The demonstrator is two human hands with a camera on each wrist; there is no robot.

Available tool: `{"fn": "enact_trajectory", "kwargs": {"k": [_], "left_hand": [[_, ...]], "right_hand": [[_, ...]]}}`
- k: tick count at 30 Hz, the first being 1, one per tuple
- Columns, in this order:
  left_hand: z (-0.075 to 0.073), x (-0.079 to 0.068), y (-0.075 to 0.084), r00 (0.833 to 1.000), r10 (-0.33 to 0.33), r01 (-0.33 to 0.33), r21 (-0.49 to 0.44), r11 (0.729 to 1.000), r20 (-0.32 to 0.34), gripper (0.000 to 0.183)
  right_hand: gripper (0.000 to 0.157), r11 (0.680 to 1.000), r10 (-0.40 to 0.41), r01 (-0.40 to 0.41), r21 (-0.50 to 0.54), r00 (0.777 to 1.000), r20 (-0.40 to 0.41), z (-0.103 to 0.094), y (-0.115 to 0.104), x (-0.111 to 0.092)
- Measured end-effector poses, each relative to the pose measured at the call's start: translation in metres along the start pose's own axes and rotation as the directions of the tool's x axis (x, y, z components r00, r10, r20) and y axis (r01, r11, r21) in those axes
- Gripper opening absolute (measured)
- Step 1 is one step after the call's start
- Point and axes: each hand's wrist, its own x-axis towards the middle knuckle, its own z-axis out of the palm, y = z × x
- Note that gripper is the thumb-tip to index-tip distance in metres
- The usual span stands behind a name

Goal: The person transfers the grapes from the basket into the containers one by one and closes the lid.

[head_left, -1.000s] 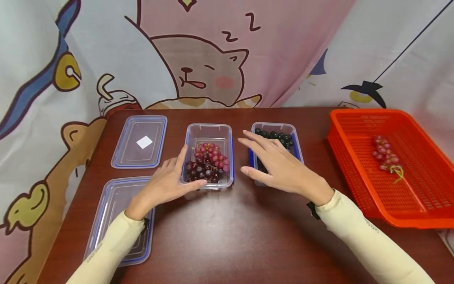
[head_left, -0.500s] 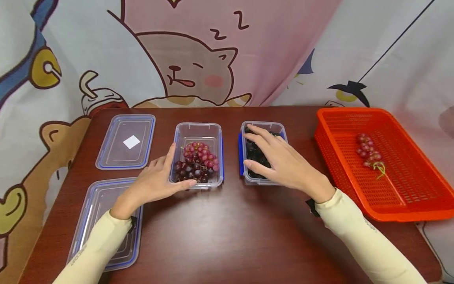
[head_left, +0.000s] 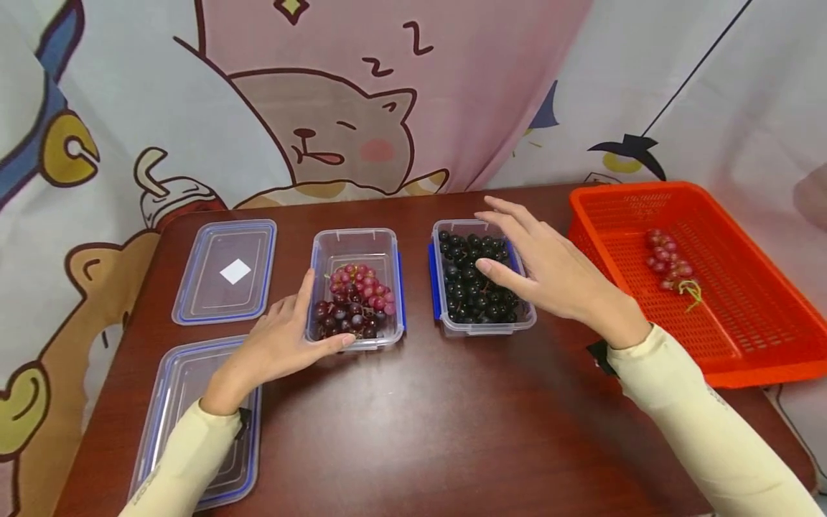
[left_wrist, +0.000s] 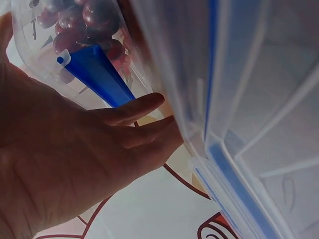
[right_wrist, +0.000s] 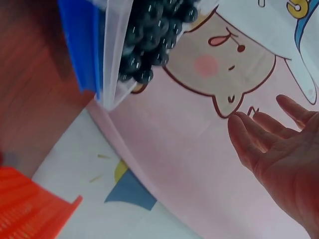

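Note:
Two clear plastic food boxes with blue latches stand on the table in the head view. The left box (head_left: 354, 240) holds a bunch of red grapes (head_left: 365, 280) and a bunch of dark purple grapes (head_left: 349, 316). My left hand (head_left: 278, 345) lies along its left side with fingers extended, thumb at the front corner; the left wrist view has those fingers beside a blue latch (left_wrist: 97, 72). Black grapes (head_left: 474, 287) fill the right box (head_left: 481, 328). Over its right side hovers my right hand (head_left: 549, 269), holding nothing, fingers spread.
A red plastic basket (head_left: 736, 309) with one bunch of red grapes (head_left: 668, 260) stands at the right. On the left lie a smaller lid (head_left: 226, 287) bearing a white square and a larger lid (head_left: 187, 380), partly under my left forearm. A printed curtain (head_left: 362, 129) hangs behind the table.
My right hand passed over the right box, then lifted away to the right, showing more black grapes. That box shifted slightly left, nearer the other. My left hand stayed at its box.

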Motion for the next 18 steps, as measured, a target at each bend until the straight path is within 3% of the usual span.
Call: {"fn": "enact_trajectory", "kwargs": {"k": [10,18], "left_hand": [[0.000,0.000,0.000,0.999,-0.019,0.020,-0.013,1.000,0.028,0.131],[0.001,0.000,-0.001,0.999,-0.028,0.029,-0.010,1.000,0.027,0.132]], "right_hand": [[0.070,0.997,0.071,-0.071,0.003,0.997,-0.018,-0.026,0.018,-0.004],[0.068,0.993,0.119,-0.118,0.027,0.992,-0.031,-0.033,0.030,-0.007]]}}
